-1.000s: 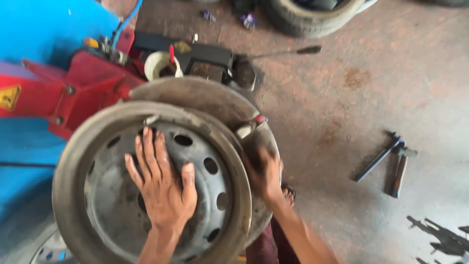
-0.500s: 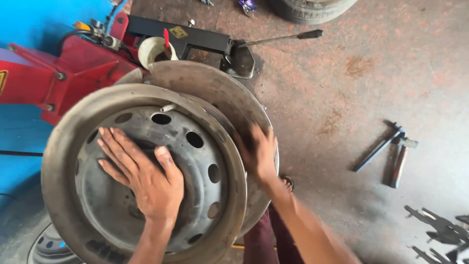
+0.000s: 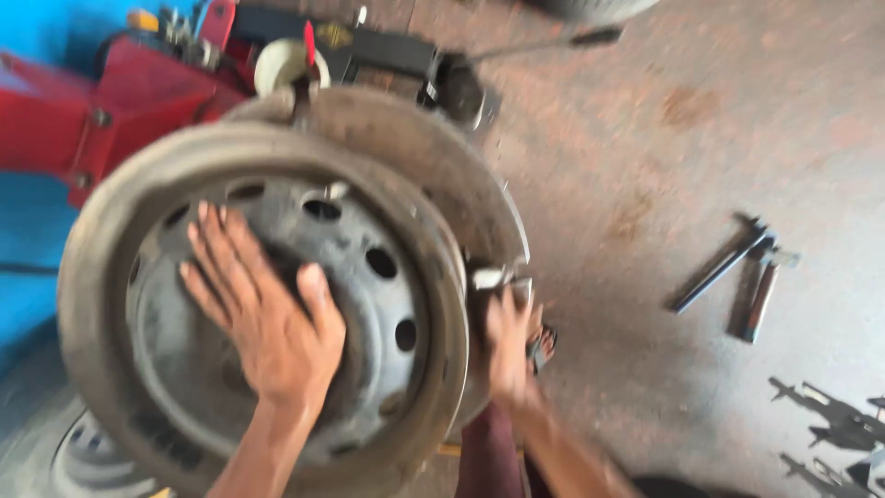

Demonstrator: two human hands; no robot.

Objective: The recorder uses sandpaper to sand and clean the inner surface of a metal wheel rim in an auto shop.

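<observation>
A worn grey steel wheel rim (image 3: 101, 277) with round holes lies flat on the round turntable (image 3: 433, 157) of a red tyre machine (image 3: 138, 101). My left hand (image 3: 263, 309) rests flat on the rim's centre disc, fingers spread. My right hand (image 3: 507, 341) reaches to the rim's right edge and touches a small metal clamp piece (image 3: 493, 277) there. The picture is blurred, so its grip is unclear.
Two dark metal hand tools (image 3: 737, 272) lie on the concrete floor at the right. More dark metal pieces (image 3: 830, 424) lie at the lower right. Another wheel (image 3: 83, 461) shows at the bottom left, and a long bar (image 3: 553, 41) lies at the top.
The view has shifted and blurred. My left hand has turned anticlockwise on the disc. My right hand has slid down the rim's right edge.
</observation>
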